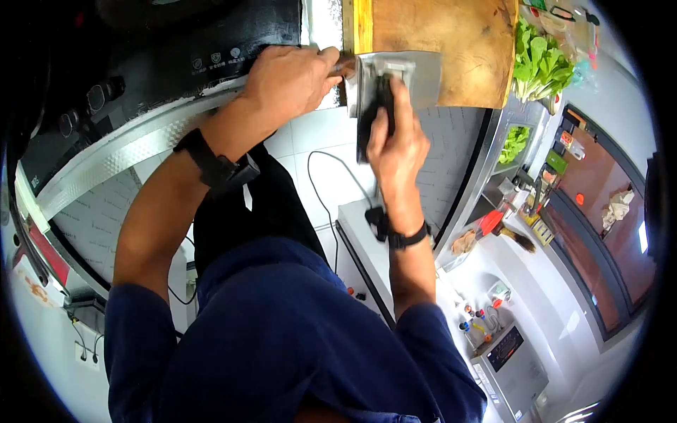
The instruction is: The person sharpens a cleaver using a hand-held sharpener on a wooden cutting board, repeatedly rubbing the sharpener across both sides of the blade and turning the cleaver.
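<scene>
My left hand (293, 79) is closed round the short dark handle of a cleaver (427, 81) at the counter's front edge. The broad grey blade reaches right from the handle, overlapping the wooden cutting board (451, 42) in this view. My right hand (400, 144) grips a black oblong tool (365, 130) with a pale end, its index finger stretched along the top. That tool lies across the blade near the handle; its exact kind I cannot tell. Part of the blade is hidden under it.
A black glass cooktop (233, 35) is left of the board. Leafy greens (541, 63) lie to the board's right, with more greens (515, 144) on a shelf below. A cable (317, 190) hangs before my legs. A grey metal box (518, 370) stands at lower right.
</scene>
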Available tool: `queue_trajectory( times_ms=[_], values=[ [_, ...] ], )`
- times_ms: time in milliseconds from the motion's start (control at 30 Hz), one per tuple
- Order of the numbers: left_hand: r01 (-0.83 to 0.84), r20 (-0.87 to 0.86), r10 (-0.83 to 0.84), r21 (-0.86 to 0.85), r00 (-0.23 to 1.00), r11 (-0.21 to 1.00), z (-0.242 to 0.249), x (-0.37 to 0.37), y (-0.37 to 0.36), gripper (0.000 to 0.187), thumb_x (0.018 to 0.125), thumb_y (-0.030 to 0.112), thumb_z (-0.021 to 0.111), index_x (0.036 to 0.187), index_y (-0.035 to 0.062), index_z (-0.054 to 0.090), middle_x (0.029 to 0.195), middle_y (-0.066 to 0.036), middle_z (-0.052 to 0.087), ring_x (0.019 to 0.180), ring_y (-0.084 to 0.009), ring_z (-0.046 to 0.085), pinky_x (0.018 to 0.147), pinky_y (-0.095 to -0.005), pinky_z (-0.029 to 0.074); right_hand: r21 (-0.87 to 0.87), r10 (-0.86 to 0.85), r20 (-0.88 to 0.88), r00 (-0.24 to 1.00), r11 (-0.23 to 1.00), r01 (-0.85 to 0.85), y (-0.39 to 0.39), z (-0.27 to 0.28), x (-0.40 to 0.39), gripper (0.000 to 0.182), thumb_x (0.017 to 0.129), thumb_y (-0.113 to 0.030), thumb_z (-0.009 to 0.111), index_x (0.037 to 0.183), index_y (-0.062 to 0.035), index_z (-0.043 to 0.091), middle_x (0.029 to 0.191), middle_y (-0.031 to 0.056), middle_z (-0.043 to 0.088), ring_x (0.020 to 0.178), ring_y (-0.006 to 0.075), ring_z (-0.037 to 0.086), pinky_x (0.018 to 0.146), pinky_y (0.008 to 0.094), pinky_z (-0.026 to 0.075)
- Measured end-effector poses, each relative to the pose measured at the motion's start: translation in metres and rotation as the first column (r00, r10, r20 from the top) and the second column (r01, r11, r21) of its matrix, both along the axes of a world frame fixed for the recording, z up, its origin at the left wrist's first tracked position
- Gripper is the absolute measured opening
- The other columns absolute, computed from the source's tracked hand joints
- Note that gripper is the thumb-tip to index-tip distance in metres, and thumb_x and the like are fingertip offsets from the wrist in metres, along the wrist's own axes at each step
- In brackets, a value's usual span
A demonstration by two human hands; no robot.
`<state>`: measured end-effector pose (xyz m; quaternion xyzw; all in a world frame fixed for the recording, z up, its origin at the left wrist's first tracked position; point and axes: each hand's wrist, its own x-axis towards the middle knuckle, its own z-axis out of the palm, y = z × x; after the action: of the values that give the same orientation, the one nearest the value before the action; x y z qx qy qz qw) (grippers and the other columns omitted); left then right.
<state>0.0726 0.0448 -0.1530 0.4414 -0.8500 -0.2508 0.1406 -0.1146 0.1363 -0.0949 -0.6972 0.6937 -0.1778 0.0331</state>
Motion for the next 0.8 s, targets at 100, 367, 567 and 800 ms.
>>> queue_trajectory(
  times_ms=[100,367,567,800],
  values=[
    [0.010,0.003,-0.010,0.014,1.000,1.000,0.003,0.002,-0.004,0.031,0.096,0.035,0.068,0.105,0.0058,0.064,0.085,-0.013,0.073,0.077,-0.0318,0.074,0.070,-0.0422,0.059,-0.023,-0.004,-0.040,0.999,1.000,0.003,-0.007,-0.006,0.000,0.055,0.088,-0.008,0.067,0.142,-0.0155,0.059,0.082,0.0212,0.069,0.064,0.0388,0.068,0.060,0.0480,0.056],
    [0.020,0.029,-0.023,0.084,0.999,0.996,0.005,-0.001,-0.004,0.032,0.096,0.034,0.068,0.106,0.0038,0.064,0.087,-0.016,0.074,0.079,-0.0317,0.075,0.072,-0.0424,0.059,0.055,-0.036,-0.020,0.999,0.998,0.037,0.015,-0.002,-0.005,0.058,0.085,-0.004,0.068,0.141,-0.0155,0.060,0.084,0.0222,0.070,0.067,0.0390,0.069,0.063,0.0460,0.058],
    [0.005,0.012,-0.005,0.043,1.000,0.999,0.003,0.000,-0.003,0.032,0.095,0.036,0.068,0.105,0.0060,0.064,0.086,-0.015,0.074,0.078,-0.0327,0.074,0.072,-0.0425,0.059,-0.013,0.007,-0.013,1.000,1.000,-0.008,-0.043,-0.007,0.003,0.050,0.090,-0.012,0.065,0.139,-0.0175,0.059,0.076,0.0197,0.066,0.064,0.0400,0.066,0.056,0.0479,0.053],
    [0.017,0.003,-0.017,0.012,1.000,1.000,-0.001,0.000,0.000,0.031,0.095,0.036,0.068,0.103,0.0058,0.064,0.085,-0.015,0.073,0.078,-0.0331,0.074,0.070,-0.0427,0.059,-0.057,-0.011,-0.023,1.000,0.998,0.010,-0.014,-0.013,-0.002,0.050,0.089,-0.011,0.065,0.138,-0.0174,0.061,0.076,0.0194,0.066,0.062,0.0395,0.065,0.056,0.0482,0.054]
  ],
)
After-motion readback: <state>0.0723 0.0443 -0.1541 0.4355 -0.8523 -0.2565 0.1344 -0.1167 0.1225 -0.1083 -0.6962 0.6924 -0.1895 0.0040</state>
